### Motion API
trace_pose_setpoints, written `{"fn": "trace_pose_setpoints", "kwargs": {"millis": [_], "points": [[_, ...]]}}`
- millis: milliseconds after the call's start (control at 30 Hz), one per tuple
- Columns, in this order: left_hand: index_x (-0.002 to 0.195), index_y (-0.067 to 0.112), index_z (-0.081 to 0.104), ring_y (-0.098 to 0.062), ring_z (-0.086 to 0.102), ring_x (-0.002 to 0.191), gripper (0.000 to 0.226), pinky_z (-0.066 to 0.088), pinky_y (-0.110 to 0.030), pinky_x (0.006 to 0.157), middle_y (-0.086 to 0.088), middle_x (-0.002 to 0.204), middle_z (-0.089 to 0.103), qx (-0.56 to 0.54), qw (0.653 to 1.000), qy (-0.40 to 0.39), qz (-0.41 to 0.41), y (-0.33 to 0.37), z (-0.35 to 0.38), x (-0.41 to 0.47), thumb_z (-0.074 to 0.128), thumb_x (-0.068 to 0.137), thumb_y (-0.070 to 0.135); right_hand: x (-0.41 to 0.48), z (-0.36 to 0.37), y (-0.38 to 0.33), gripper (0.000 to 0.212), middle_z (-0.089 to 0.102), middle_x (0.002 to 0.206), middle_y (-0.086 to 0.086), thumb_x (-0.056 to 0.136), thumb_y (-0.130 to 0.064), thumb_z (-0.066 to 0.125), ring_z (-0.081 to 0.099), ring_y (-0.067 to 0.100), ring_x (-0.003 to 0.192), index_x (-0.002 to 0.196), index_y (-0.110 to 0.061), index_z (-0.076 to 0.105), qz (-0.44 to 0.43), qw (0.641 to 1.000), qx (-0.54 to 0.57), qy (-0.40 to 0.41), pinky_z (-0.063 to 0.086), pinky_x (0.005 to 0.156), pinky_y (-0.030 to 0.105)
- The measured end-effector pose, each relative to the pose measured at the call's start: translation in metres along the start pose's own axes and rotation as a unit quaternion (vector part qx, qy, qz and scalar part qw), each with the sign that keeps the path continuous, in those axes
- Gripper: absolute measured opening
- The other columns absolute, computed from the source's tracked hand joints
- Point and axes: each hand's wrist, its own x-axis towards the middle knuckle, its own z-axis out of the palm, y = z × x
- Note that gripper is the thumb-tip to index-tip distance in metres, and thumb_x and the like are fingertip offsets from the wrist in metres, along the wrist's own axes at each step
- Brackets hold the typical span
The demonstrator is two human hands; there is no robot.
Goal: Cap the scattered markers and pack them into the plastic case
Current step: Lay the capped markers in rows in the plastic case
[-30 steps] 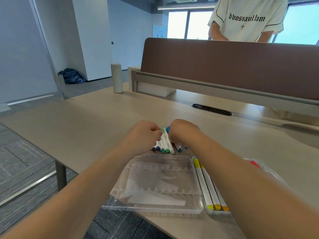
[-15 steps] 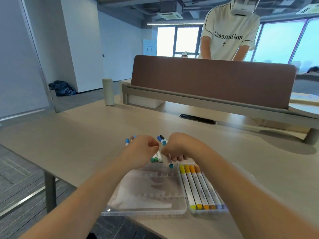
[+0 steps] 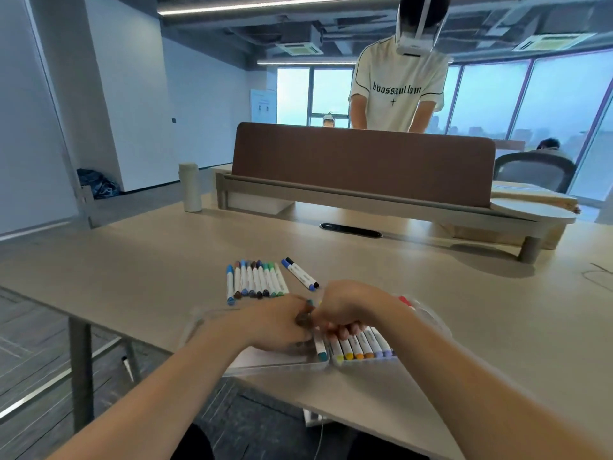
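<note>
My left hand (image 3: 277, 323) and my right hand (image 3: 348, 310) meet over the open clear plastic case (image 3: 275, 368) at the table's near edge. Both curl their fingers round a white marker with a teal end (image 3: 320, 348), which points toward me along the case's middle. Several capped markers with yellow, orange and purple ends (image 3: 363, 348) lie in the case's right half, partly under my right hand. A row of several blue, brown and green markers (image 3: 255, 280) lies on the table beyond the case. Two more, blue and black (image 3: 300, 273), lie slanted to their right.
A brown desk divider (image 3: 361, 161) crosses the table at the back, with a person standing behind it. A pale cylinder bottle (image 3: 190, 187) stands at the back left. A dark cable slot (image 3: 350, 230) is set in the tabletop. The table's edge runs just under the case.
Both hands came back from the loose markers to the case, carrying the teal marker. The camera tilted up, so the row of markers on the table now shows.
</note>
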Motion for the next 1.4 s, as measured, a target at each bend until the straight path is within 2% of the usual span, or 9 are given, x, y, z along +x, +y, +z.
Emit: {"fn": "trace_pose_setpoints", "kwargs": {"millis": [100, 200, 300, 500, 600, 767, 1000, 1167, 1400], "points": [[0.105, 0.019, 0.065, -0.020, 0.061, 0.097, 0.036, 0.051, -0.041, 0.082, -0.001, 0.110, 0.061, 0.036, 0.999, -0.001, 0.023, -0.002, 0.003, 0.000, 0.049, 0.092, 0.049, -0.003, 0.002, 0.003, 0.036, 0.050, 0.044, -0.001, 0.093, -0.022, 0.054, 0.038, 0.011, 0.034, 0.059, -0.012, 0.056, -0.011, 0.999, -0.033, 0.034, 0.029, 0.040, 0.017], [0.131, 0.029, 0.058, -0.014, 0.054, 0.118, 0.050, 0.038, -0.021, 0.077, 0.011, 0.141, 0.048, 0.054, 0.998, -0.002, 0.014, -0.002, 0.004, 0.001, 0.056, 0.089, 0.057, -0.003, 0.001, 0.004, 0.038, 0.049, 0.041, -0.003, 0.094, -0.027, 0.059, 0.039, 0.009, 0.032, 0.058, -0.012, 0.056, -0.013, 0.998, -0.051, 0.036, 0.032, 0.039, 0.016], [0.139, 0.030, 0.053, -0.012, 0.045, 0.130, 0.059, 0.031, -0.021, 0.085, 0.014, 0.152, 0.037, 0.039, 0.999, 0.007, 0.003, -0.002, 0.005, 0.003, 0.062, 0.087, 0.056, -0.001, 0.000, 0.004, 0.040, 0.049, 0.045, -0.002, 0.095, -0.029, 0.061, 0.040, 0.010, 0.035, 0.059, -0.012, 0.056, -0.010, 0.998, -0.052, 0.015, 0.033, 0.041, 0.018], [0.126, 0.030, 0.062, -0.013, 0.057, 0.116, 0.059, 0.044, -0.029, 0.090, 0.015, 0.136, 0.056, 0.000, 1.000, 0.017, 0.000, -0.004, 0.007, 0.009, 0.072, 0.075, 0.059, 0.014, -0.007, -0.003, 0.034, 0.050, 0.055, -0.002, 0.097, -0.027, 0.059, 0.041, 0.010, 0.046, 0.066, -0.012, 0.056, 0.008, 0.994, -0.101, -0.029, 0.034, 0.047, 0.020], [0.129, 0.022, 0.062, -0.015, 0.060, 0.112, 0.053, 0.048, -0.034, 0.098, 0.007, 0.128, 0.064, -0.057, 0.997, 0.041, -0.011, -0.013, -0.005, 0.009, 0.069, 0.084, 0.050, 0.021, -0.014, -0.009, 0.029, 0.052, 0.060, -0.001, 0.097, -0.024, 0.057, 0.041, 0.009, 0.047, 0.071, -0.012, 0.058, 0.019, 0.993, -0.110, -0.036, 0.034, 0.047, 0.020], [0.104, 0.013, 0.071, -0.019, 0.063, 0.082, 0.022, 0.049, -0.030, 0.069, -0.003, 0.096, 0.068, -0.160, 0.955, 0.231, -0.091, -0.049, -0.036, 0.014, 0.055, 0.097, 0.027, 0.061, -0.018, -0.030, 0.025, 0.070, 0.076, 0.010, 0.090, -0.024, 0.063, 0.058, 0.020, 0.060, 0.087, -0.001, 0.073, -0.027, 0.984, -0.096, 0.148, 0.054, 0.066, 0.030], [0.095, 0.017, 0.069, -0.021, 0.063, 0.067, 0.019, 0.054, -0.027, 0.052, -0.011, 0.092, 0.071, -0.200, 0.942, 0.238, -0.130, -0.083, -0.050, 0.023, 0.052, 0.098, 0.025, 0.117, -0.019, -0.072, 0.018, 0.059, 0.082, 0.008, 0.089, -0.015, 0.063, 0.058, 0.024, 0.072, 0.075, -0.011, 0.053, -0.034, 0.973, -0.095, 0.206, 0.046, 0.061, 0.030], [0.090, 0.019, 0.068, -0.019, 0.062, 0.070, 0.019, 0.057, -0.040, 0.072, -0.004, 0.087, 0.070, -0.205, 0.939, 0.248, -0.124, -0.094, -0.053, 0.027, 0.052, 0.098, 0.026, 0.133, -0.020, -0.088, 0.016, 0.050, 0.075, 0.002, 0.090, -0.010, 0.057, 0.049, 0.018, 0.066, 0.076, -0.013, 0.050, -0.004, 0.969, -0.135, 0.207, 0.043, 0.062, 0.028], [0.101, 0.019, 0.069, -0.015, 0.061, 0.071, 0.020, 0.055, -0.033, 0.070, 0.001, 0.089, 0.069, -0.209, 0.938, 0.245, -0.127, -0.100, -0.055, 0.024, 0.051, 0.099, 0.028, 0.142, -0.021, -0.098, 0.012, 0.052, 0.076, 0.003, 0.088, -0.010, 0.055, 0.053, 0.019, 0.072, 0.076, -0.010, 0.054, 0.039, 0.969, -0.173, 0.174, 0.048, 0.070, 0.030]]}}
